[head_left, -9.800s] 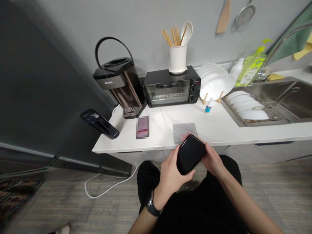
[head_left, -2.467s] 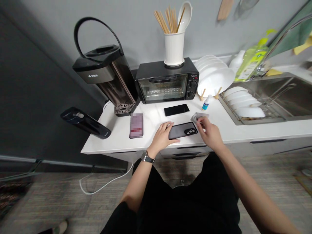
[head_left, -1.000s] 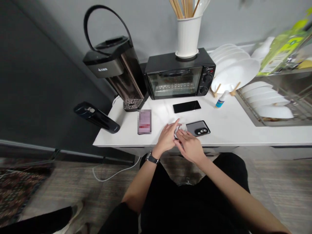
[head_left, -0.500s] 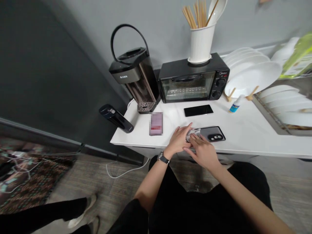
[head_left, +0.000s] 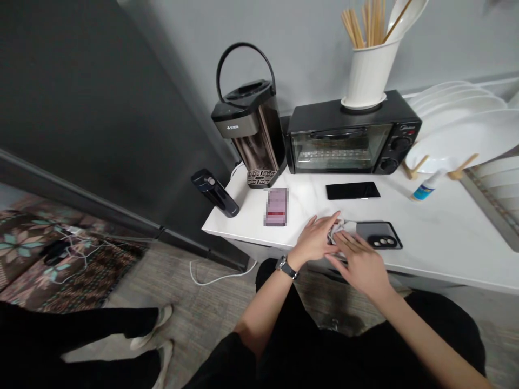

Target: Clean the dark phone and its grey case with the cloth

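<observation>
On the countertop (head_left: 441, 235), cloth (head_left: 347, 227) is pressed onto phone case (head_left: 371, 233) by flattened right hand (head_left: 362, 263); left hand's (head_left: 313, 239) grip is indeterminable. Oven (head_left: 340, 146) and wall (head_left: 312, 38) are located at 12 o'clock.

cloth (head_left: 348, 227) on phone case (head_left: 371, 233) | phone (head_left: 352, 190) behind phone case | spray bottle (head_left: 427, 187) right of phone | oven (head_left: 352, 141) behind phone

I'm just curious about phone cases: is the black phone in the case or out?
Out: the black phone lies flat on the counter, and a strip of counter separates it from the case.
</observation>
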A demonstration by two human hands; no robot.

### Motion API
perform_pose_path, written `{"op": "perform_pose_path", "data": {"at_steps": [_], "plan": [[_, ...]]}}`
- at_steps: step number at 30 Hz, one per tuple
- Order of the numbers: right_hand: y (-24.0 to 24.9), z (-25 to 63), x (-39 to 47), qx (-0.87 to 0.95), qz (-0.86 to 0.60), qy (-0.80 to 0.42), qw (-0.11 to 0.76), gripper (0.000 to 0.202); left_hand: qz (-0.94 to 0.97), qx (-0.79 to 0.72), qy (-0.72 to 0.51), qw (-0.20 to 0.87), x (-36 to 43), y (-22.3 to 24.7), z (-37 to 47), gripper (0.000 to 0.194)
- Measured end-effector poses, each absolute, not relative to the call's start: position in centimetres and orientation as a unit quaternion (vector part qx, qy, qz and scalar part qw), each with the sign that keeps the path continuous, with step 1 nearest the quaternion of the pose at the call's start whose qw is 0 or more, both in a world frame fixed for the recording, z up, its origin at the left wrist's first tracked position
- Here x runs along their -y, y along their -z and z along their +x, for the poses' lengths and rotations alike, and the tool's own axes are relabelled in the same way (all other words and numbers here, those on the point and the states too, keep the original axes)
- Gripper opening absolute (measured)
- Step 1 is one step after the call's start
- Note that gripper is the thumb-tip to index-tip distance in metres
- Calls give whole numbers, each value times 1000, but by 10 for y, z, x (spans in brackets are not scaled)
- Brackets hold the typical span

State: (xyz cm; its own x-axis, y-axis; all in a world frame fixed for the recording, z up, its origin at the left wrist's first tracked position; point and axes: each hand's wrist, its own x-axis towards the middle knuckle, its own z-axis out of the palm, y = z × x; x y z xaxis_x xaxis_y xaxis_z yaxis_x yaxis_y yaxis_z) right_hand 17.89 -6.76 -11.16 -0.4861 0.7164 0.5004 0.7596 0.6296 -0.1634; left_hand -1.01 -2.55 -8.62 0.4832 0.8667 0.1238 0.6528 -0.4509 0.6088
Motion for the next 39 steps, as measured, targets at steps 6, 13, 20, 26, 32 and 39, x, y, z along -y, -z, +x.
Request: {"op": "perform_pose_path", "data": {"at_steps": [6,13,20,26,32,39], "plan": [[111,204,75,852,-446,16,275,44,729,-483,-358,328,31,83,-29,130],[107,202,77,844,-448,-25,293,39,786,-486,-281,260,40,84,-23,107],[107,223,79,848,-453,-19,277,38,838,-464,-234,166,42,84,-13,89],[101,231,76,790,-547,75,267,48,838,-461,-236,174,39,84,-13,96],[94,204,80,867,-438,-17,237,50,823,-475,-244,192,36,86,-13,100],[94,236,75,807,-535,48,245,52,825,-466,-253,196,35,82,-8,100]]}}
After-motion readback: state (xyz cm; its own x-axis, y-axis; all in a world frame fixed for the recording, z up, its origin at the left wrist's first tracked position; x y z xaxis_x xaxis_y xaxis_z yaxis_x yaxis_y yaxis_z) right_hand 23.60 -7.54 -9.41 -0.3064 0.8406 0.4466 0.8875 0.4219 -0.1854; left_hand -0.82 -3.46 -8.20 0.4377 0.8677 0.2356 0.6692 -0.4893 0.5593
